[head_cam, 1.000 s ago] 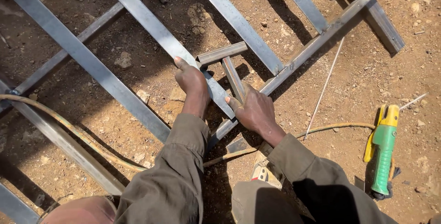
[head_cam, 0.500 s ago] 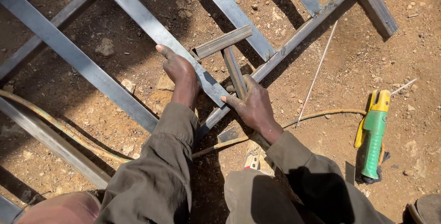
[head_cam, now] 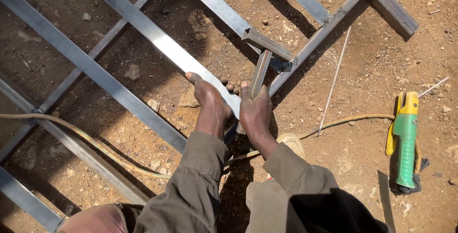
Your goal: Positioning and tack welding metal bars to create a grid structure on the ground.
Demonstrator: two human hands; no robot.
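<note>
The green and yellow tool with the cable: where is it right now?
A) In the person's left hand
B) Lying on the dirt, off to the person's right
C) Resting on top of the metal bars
B: the green and yellow tool lies on the dirt, apart from both hands, which grip the metal bars.

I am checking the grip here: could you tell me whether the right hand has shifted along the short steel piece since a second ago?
Yes. The right hand slid toward the left hand.
</note>
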